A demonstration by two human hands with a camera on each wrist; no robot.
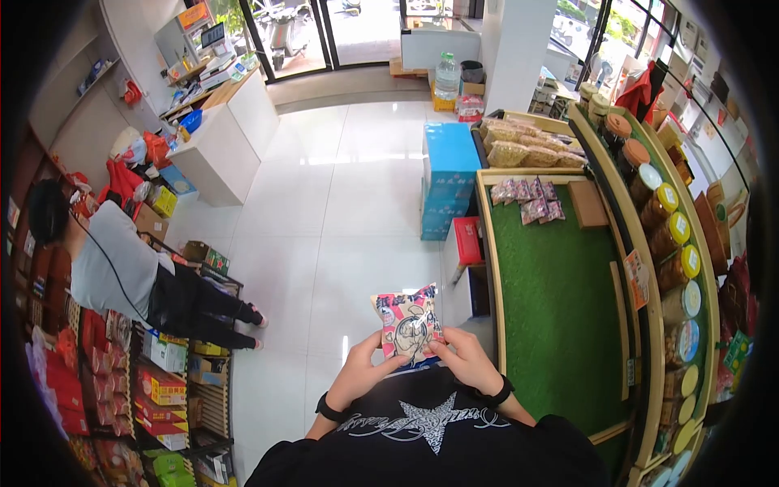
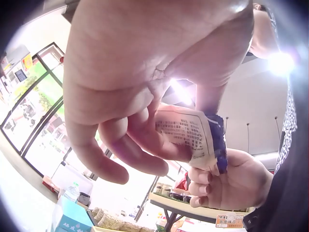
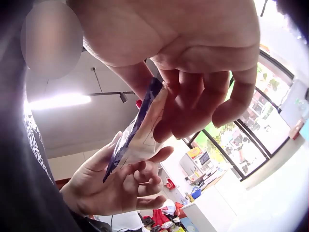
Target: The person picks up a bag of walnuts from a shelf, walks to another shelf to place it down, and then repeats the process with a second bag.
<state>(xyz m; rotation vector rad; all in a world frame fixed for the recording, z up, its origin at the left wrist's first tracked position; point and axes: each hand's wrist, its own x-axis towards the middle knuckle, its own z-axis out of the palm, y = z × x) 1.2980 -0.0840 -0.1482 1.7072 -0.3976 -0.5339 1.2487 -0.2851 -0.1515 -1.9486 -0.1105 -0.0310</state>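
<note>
A small printed snack packet [image 1: 411, 323], pink and cream with a cartoon face, is held upright in front of the person's chest. The left hand [image 1: 363, 369] pinches its lower left side, thumb on the front and fingers behind. At the lower right the right hand [image 1: 468, 361] grips it the same way. Seen from the left wrist, the back of the packet [image 2: 186, 135] carries dark print and a blue end strip, with fingers of the left hand [image 2: 145, 82] against it. The right wrist view shows the packet [image 3: 142, 130] edge-on between both hands.
On the right, a green-lined display stand [image 1: 552, 300] bears several similar small packets [image 1: 531, 195], with lidded jars [image 1: 669, 231] along its far side. Blue boxes [image 1: 449, 174] are stacked beside it. A person [image 1: 130, 268] stands by the left shelves. A counter [image 1: 223, 138] is farther back.
</note>
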